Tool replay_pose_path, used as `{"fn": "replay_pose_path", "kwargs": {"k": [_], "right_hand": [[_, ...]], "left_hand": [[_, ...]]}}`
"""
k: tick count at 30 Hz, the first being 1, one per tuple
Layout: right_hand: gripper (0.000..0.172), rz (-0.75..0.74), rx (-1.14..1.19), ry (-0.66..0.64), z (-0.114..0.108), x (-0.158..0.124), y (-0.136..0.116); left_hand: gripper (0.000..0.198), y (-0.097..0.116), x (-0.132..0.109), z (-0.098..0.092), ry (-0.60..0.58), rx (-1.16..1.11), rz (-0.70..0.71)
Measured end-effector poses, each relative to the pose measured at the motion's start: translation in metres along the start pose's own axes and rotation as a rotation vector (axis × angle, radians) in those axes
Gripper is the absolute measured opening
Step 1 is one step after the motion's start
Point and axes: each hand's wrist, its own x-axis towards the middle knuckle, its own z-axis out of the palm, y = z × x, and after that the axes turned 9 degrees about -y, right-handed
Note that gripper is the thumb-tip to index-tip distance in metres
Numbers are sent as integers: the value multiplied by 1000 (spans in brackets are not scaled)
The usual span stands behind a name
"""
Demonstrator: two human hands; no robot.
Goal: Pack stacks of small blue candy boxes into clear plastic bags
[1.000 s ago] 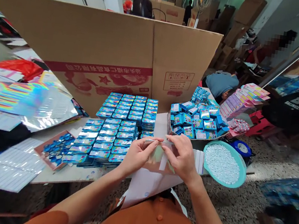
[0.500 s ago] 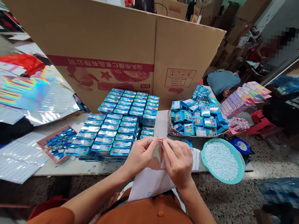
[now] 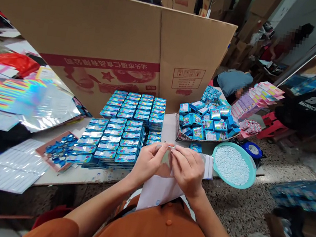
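My left hand (image 3: pixel 147 162) and my right hand (image 3: pixel 187 169) meet just above the table's near edge. Both pinch the top edge of a small shiny clear packet (image 3: pixel 167 160) held between them. A white sheet (image 3: pixel 159 190) hangs below the hands toward my lap. Rows of blue tins (image 3: pixel 119 136) stand stacked just left of my left hand. A teal bowl of small white pellets (image 3: pixel 232 165) sits right of my right hand.
A tray heaped with small blue boxes (image 3: pixel 205 121) stands behind the bowl. A tall cardboard wall (image 3: pixel 106 43) closes the table's far side. Holographic sheets (image 3: pixel 20 102) and white sheets (image 3: pixel 8 169) lie at left. Other people sit at right among cartons.
My hands have drawn closer together on the packet, and it now looks narrower between them. The view has shifted slightly downward.
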Motion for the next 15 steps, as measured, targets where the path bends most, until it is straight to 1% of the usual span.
{"fn": "replay_pose_path", "kwargs": {"k": [5, 10, 12, 13, 15], "right_hand": [[23, 20, 53, -13, 1, 1, 4], [23, 12, 126, -1, 0, -2, 11], [23, 9, 204, 18, -3, -4, 11], [23, 15, 262, 34, -6, -5, 10], [21, 67, 391, 76, -12, -9, 9]], "left_hand": [[37, -1, 0, 2, -9, 22, 8], [38, -11, 7, 4, -59, 22, -10], [38, -15, 16, -4, -54, 58, -24], [38, -16, 22, -12, -24, 95, -28], [37, -14, 34, -36, 95, 213, -29]]}}
